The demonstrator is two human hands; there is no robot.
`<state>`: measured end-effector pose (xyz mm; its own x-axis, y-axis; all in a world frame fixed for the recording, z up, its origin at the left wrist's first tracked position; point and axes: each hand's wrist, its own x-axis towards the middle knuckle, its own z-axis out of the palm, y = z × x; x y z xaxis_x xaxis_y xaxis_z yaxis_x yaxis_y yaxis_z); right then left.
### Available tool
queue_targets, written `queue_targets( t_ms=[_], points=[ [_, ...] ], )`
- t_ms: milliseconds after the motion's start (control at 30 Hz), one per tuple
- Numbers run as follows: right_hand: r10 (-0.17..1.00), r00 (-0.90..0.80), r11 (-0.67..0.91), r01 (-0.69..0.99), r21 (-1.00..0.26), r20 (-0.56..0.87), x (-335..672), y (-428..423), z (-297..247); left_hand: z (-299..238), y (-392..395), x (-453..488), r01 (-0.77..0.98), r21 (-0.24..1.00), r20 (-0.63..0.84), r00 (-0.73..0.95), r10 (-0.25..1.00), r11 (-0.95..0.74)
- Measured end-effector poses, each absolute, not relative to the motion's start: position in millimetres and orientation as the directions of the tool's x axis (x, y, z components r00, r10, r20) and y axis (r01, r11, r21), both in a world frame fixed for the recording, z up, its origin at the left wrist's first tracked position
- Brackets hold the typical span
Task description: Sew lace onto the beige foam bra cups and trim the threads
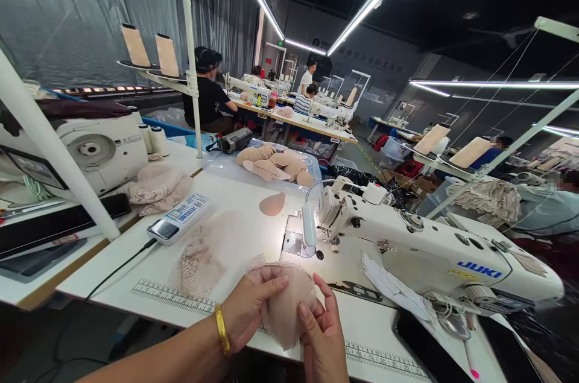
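Observation:
Between my two hands is a beige fabric cup [292, 304], rounded and edged with lace, held above the front of the table. My left hand [253, 304], with a gold bangle on the wrist, pinches its left side with the thumb on top. My right hand [323, 322] grips the right edge between thumb and fingers, the index finger raised along the rim. Left of the hands a sheer lace piece [201, 262] lies flat. A teardrop-shaped beige pad [272, 204] rests near the needle area of the white sewing machine [407, 238].
A clear plastic tray [217, 173] at the back holds several beige pads [275, 163]. A power bank [178, 220] with a cable stands left. Phones [429, 344] lie at front right, near white cloth [393, 286]. A second machine [94, 154] stands left, and people work behind.

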<state>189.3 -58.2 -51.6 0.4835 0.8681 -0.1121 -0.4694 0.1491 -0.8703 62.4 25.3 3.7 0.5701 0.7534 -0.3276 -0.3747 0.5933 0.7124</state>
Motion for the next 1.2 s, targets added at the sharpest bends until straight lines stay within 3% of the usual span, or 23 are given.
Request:
queue_targets(
  t_ms=[300, 433, 467, 500, 533, 567, 600, 667, 700, 767, 967, 1200],
  points=[
    [0.882, 0.464, 0.143, -0.429, -0.892, -0.082, 188, -60, -55, 17, 32, 77, -0.342, 0.647, -0.289, 0.717, 0.634, 0.681],
    [0.943, 0.328, 0.136, -0.21, -0.968, 0.061, 210, -65, -53, 38, 47, 63, -0.332, 0.731, -0.165, 0.762, 0.627, 0.596],
    [0.943, 0.299, 0.169, -0.059, -0.984, 0.144, 221, -62, -49, 42, 51, 58, -0.3, 0.805, -0.077, 0.802, 0.593, 0.511],
    [0.935, 0.249, 0.223, 0.137, -0.965, 0.252, 233, -58, -45, 45, 55, 53, -0.212, 0.899, 0.011, 0.886, 0.464, 0.384],
    [0.906, 0.15, 0.319, 0.37, -0.873, 0.395, 246, -51, -40, 46, 60, 49, -0.148, 0.974, 0.089, 0.945, 0.313, 0.17],
    [0.844, -0.037, 0.45, 0.593, -0.668, 0.536, 259, -41, -35, 45, 65, 47, -0.146, 0.983, 0.164, 0.97, 0.179, -0.11],
    [0.771, -0.234, 0.545, 0.724, -0.423, 0.592, 271, -29, -30, 43, 71, 48, -0.16, 0.904, 0.207, 0.975, 0.08, -0.396],
    [0.736, -0.324, 0.574, 0.764, -0.295, 0.595, 289, -3, -26, 36, 86, 56, -0.166, 0.582, 0.249, 0.968, -0.02, -0.796],
    [0.732, -0.359, 0.582, 0.771, -0.257, 0.58, 296, 10, -25, 32, 94, 63, -0.136, 0.435, 0.241, 0.97, -0.03, -0.89],
    [0.741, -0.372, 0.576, 0.78, -0.244, 0.558, 305, 28, -28, 23, 109, 75, -0.094, 0.304, 0.18, 0.983, -0.039, -0.948],
    [0.79, -0.343, 0.528, 0.802, -0.28, 0.508, 315, 23, -31, 12, 123, 90, 0.027, 0.326, 0.091, 0.994, 0.059, -0.945],
    [0.868, -0.3, 0.438, 0.837, -0.327, 0.395, 311, 20, -26, -2, 105, 101, 0.201, 0.356, 0.105, 0.962, 0.253, -0.912]
  ],
)
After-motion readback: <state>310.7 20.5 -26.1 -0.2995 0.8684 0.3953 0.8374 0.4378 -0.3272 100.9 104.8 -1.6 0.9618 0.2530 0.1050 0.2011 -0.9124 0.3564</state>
